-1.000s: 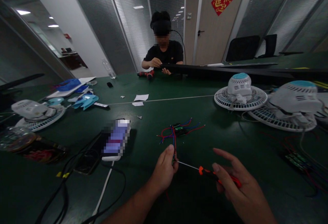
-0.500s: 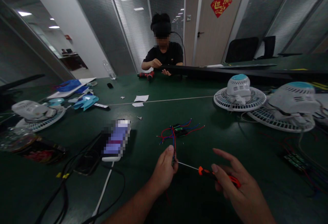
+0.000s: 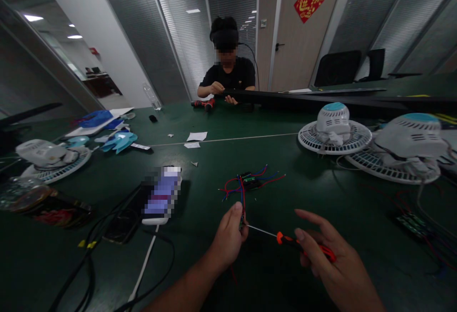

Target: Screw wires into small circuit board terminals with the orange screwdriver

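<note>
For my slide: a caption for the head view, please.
Left hand pinches a small wired part; right hand holds a red screwdriver to it.

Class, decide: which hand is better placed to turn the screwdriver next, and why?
Right. The right hand holds the screwdriver by its orange handle; the left hand is busy pinching the wired part at the tip.

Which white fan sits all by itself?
The far-left fan. The other two, the middle fan and the right fan, sit close together on the right side.
</note>
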Available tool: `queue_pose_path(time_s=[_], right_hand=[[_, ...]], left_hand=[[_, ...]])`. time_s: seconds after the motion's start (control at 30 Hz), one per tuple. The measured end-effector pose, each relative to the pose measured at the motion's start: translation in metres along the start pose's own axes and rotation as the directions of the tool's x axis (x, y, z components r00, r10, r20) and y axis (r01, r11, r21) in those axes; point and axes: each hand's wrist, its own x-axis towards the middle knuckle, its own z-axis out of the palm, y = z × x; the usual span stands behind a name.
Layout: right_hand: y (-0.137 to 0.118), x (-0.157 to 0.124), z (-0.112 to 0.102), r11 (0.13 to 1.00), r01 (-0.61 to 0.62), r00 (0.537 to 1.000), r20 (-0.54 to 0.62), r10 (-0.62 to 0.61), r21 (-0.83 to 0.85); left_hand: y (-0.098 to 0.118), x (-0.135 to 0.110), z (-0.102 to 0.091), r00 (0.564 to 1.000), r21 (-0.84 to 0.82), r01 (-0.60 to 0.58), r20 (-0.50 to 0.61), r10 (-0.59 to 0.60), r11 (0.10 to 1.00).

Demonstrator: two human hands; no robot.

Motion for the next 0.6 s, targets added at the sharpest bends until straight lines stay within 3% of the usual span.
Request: queue_pose_path(time_s=[0.1,0.4,0.6], right_hand=[[0.0024,0.0008,-0.0018,1.0,0.012,0.999,0.034,-0.012,-0.022],[-0.0019,-0.0017,0.0011,0.999,-0.013,1.0,-0.01,0.013,0.037],[0.0001,-0.0016,0.0014,0.999,-0.003,1.0,-0.027,0.004,0.045]], left_hand=[[0.0006,-0.001,-0.0003,1.0,0.007,0.002,0.01,-0.002,1.0],[0.0017,-0.0006,0.002,0.999,-0.008,0.013,-0.042,-0.013,1.0],[0.0026,-0.0012,0.0019,1.0,0.03,-0.008,-0.02,0.008,1.0]])
